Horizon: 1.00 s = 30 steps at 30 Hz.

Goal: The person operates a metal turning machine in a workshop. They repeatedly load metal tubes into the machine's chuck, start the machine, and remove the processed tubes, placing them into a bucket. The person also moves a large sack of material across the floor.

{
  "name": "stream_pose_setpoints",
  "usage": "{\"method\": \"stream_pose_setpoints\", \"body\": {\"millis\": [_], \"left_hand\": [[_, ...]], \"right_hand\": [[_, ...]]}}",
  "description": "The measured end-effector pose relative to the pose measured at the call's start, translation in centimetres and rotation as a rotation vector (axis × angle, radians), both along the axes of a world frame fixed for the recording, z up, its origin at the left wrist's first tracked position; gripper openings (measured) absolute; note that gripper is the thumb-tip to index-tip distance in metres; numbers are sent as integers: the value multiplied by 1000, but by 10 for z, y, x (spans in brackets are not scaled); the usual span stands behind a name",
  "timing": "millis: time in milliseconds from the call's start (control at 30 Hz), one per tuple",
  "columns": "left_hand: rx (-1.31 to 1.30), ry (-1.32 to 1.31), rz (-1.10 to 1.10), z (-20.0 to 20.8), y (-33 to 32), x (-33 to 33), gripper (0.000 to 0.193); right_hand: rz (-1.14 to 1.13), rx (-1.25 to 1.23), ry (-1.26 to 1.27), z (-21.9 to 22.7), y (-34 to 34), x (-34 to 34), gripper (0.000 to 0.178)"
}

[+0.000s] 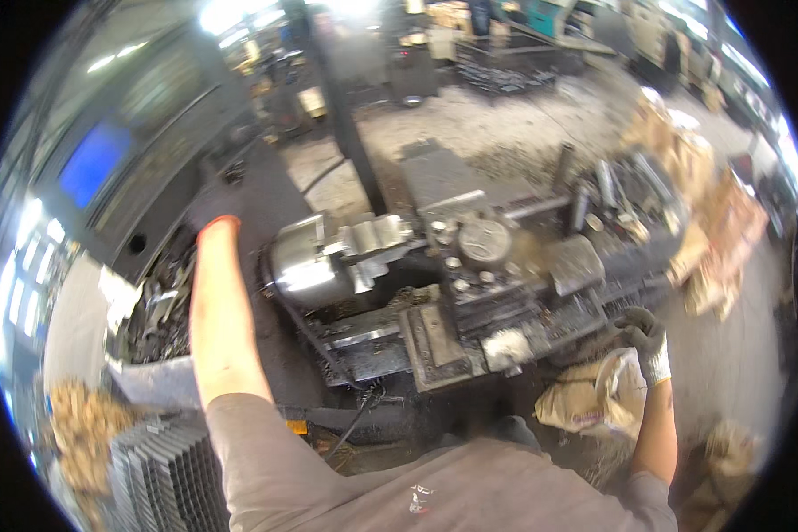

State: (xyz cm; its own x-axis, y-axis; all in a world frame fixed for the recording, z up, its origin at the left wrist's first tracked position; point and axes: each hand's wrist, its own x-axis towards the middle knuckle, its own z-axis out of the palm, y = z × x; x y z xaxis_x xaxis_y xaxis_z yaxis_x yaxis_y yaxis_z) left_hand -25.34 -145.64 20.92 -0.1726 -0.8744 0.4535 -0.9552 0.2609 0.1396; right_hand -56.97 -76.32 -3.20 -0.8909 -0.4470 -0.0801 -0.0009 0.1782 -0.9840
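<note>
My left arm stretches forward over the dark headstock of a lathe. The left hand (215, 202), in a dark glove with an orange cuff, is at the headstock's far left; its fingers blend into the dark surface. To its right is the shiny round chuck (306, 263), with stepped metal jaws (372, 235). My right hand (645, 341), in a grey knit glove, is at the near right side of the lathe carriage (514, 293), fingers curled. What they close round, if anything, is hidden. A round-topped tool post (485, 241) sits on the carriage.
Metal pieces fill a bin (155, 377) left of my arm. Stacked dark metal bars (164, 470) stand at lower left. Tools lie on the lathe's right end (625, 191). Sacks (727, 230) stand at right, and another sack (576, 403) lies below my right hand.
</note>
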Motion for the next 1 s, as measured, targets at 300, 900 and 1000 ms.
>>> {"method": "stream_pose_setpoints", "body": {"millis": [300,900,1000], "left_hand": [[-370,494,-852,-89,243,-73,47],[1856,-134,-227,-738,793,-362,97],[1749,-122,-183,-782,825,-384,115]], "right_hand": [[-804,122,-600,-207,282,133,38],[-407,365,-460,-307,312,73,51],[-455,339,-496,-317,328,78,55]]}}
